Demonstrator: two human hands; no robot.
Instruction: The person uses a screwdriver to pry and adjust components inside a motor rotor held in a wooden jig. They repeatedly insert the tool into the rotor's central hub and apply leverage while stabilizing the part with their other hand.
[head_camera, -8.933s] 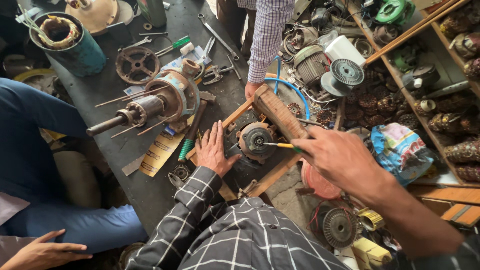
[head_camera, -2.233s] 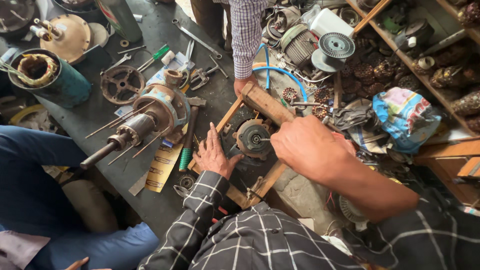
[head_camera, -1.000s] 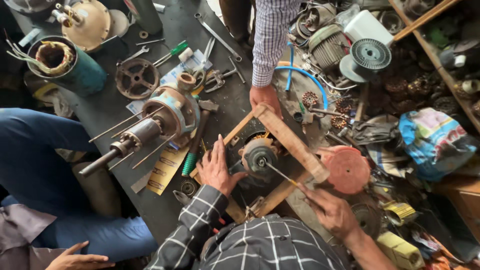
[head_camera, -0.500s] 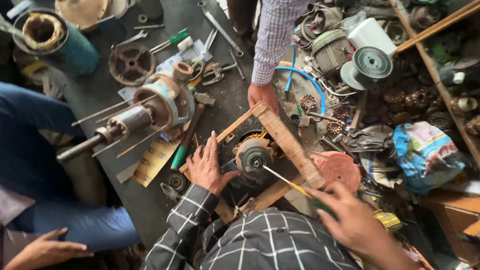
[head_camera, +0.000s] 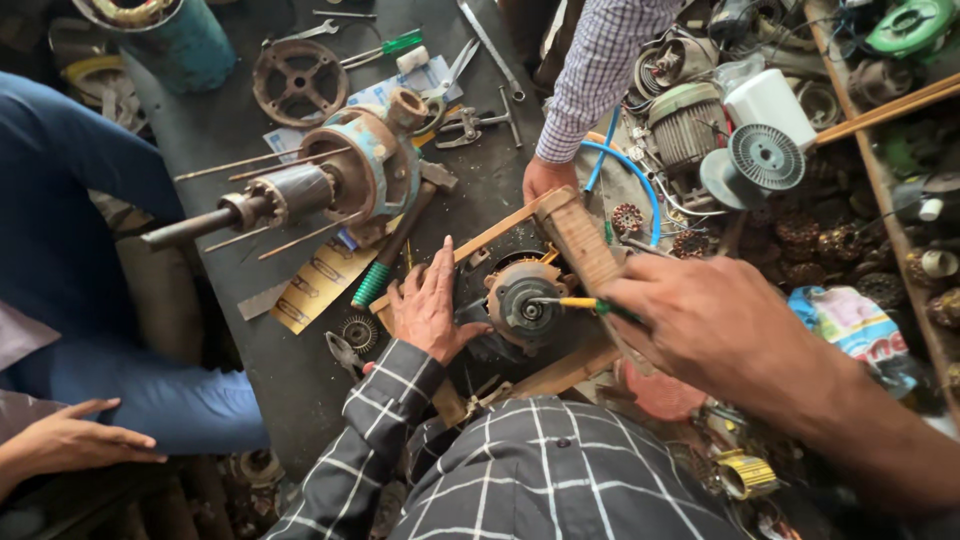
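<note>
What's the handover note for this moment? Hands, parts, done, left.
Left hand: flat on the wooden frame, beside the small motor; holds nothing.
Right hand: grips a yellow-handled screwdriver, tip at the motor's centre.
Another person's hand holds the frame's far end.
Done: motor seated in the frame, driver engaged.
Left: the motor's end cover is still on; whether the centre fastener is loose cannot be told.

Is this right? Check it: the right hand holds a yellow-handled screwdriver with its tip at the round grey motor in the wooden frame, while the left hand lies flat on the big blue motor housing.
One detail is wrong. The head view shows the left hand resting flat on the wooden frame, beside the round grey motor, not on the big blue motor housing. The right hand does hold the yellow-handled screwdriver with its tip at that motor.
</note>
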